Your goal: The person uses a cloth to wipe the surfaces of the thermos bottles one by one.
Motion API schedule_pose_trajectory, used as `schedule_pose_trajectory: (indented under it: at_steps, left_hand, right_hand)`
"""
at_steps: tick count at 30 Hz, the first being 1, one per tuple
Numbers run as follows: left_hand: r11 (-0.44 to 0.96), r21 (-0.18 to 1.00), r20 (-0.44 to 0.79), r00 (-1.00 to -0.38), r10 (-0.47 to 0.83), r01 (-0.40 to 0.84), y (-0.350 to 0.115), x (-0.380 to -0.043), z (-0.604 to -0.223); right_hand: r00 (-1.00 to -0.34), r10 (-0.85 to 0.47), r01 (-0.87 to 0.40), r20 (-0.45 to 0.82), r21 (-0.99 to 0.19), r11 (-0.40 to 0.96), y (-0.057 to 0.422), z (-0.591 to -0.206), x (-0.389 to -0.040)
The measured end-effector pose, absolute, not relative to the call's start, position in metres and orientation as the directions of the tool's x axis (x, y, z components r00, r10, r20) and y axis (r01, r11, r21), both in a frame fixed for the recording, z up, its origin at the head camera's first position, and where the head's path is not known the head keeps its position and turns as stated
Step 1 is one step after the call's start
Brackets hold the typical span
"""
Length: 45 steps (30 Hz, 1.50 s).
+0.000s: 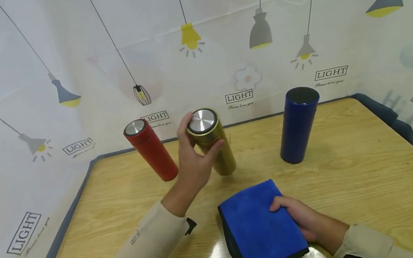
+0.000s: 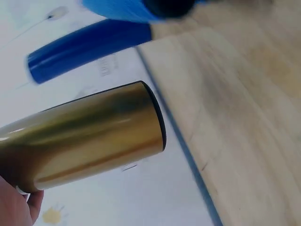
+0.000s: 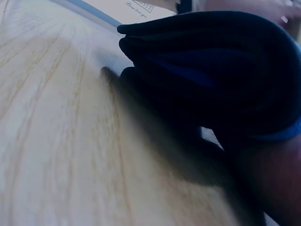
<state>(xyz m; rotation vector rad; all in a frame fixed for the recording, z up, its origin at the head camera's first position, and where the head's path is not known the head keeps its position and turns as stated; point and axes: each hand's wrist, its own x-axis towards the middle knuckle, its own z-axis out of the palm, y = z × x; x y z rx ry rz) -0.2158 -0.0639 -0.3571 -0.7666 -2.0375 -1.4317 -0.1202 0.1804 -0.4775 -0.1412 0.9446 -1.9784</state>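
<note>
A person's left hand [image 1: 195, 161] is gripping a gold bottle [image 1: 224, 157] near its top, the thumb curving round the near right side and a finger reaching up the left side to the silver lid [image 1: 202, 121]. The left wrist view is showing the bottle's base clear of the wooden surface [image 1: 365, 166], so the hand is holding it up, slightly tilted, between two other bottles. The right hand [image 1: 302, 216] is clasping a folded blue cloth [image 1: 260, 222] by its right side, the thumb pressing on top; dark layers are showing along the fold and edges. The cloth is occupying the near middle, closer to the person than the gold bottle and apart from it. A red bottle [image 1: 155, 156] with a silver top is standing just to the left of the left hand, while a dark blue bottle [image 1: 296, 133] is standing well apart on the right. Light-coloured sleeves [image 1: 156, 240] are covering both forearms. On the far side, a white sheet [image 1: 210, 71] printed with hanging lamps is rising behind the bottles.
</note>
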Motion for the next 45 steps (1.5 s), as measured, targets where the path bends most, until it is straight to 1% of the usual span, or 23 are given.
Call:
schedule_pose_trajectory:
  at_steps: [4,6,9,12,15,20,23,26,31,35,38,40,45]
  left_hand:
    - [0.167,0.588,0.796,-0.603,0.055,0.791,-0.091,-0.198,-0.349]
    - [0.142,0.555,0.826,-0.563,0.022,0.819,-0.101,-0.188,-0.349]
    - [0.175,0.498,0.860,-0.509,0.021,0.849,-0.110,-0.176,-0.354]
    - [0.252,0.441,0.881,-0.469,0.061,0.861,-0.111,-0.168,-0.362]
    - [0.260,0.419,0.887,-0.454,0.086,0.870,-0.105,-0.163,-0.369]
    - [0.229,0.425,0.883,-0.457,0.107,0.876,-0.091,-0.161,-0.382]
    - [0.255,0.424,0.876,-0.465,0.125,0.869,-0.085,-0.159,-0.391]
    - [0.277,0.420,0.874,-0.467,0.132,0.864,-0.080,-0.157,-0.397]
    - [0.264,0.426,0.874,-0.469,0.127,0.866,-0.073,-0.156,-0.403]
    - [0.255,0.408,0.883,-0.450,0.135,0.877,-0.070,-0.159,-0.406]
    - [0.261,0.378,0.894,-0.423,0.146,0.888,-0.069,-0.161,-0.405]
    - [0.266,0.362,0.899,-0.410,0.152,0.893,-0.069,-0.161,-0.404]
    - [0.264,0.316,0.919,-0.363,0.155,0.911,-0.071,-0.163,-0.405]
  right_hand:
    - [-0.573,-0.780,0.692,-0.253,-0.659,-0.294,0.179,-0.476,-0.121]
    - [-0.574,-0.779,0.697,-0.251,-0.649,-0.304,0.177,-0.476,-0.122]
    - [-0.603,-0.752,0.696,-0.267,-0.637,-0.332,0.177,-0.474,-0.123]
    - [-0.679,-0.656,0.672,-0.330,-0.640,-0.373,0.179,-0.467,-0.123]
    - [-0.767,-0.522,0.609,-0.374,-0.683,-0.405,0.180,-0.451,-0.125]
    - [-0.882,-0.354,0.441,-0.311,-0.810,-0.387,0.173,-0.417,-0.127]
    - [-0.928,-0.257,0.348,-0.269,-0.869,-0.351,0.162,-0.394,-0.124]
    - [-0.958,-0.185,0.269,-0.218,-0.905,-0.329,0.147,-0.371,-0.119]
    - [-0.989,-0.114,0.123,-0.094,-0.949,-0.291,0.127,-0.348,-0.109]
    - [-0.996,-0.085,-0.018,0.034,-0.983,-0.185,0.116,-0.346,-0.102]
    - [-0.984,-0.108,-0.125,0.140,-0.984,-0.130,0.112,-0.349,-0.096]
    - [-0.973,-0.131,-0.174,0.190,-0.977,-0.126,0.110,-0.351,-0.094]
    - [-0.945,-0.191,-0.244,0.267,-0.960,-0.136,0.109,-0.355,-0.092]
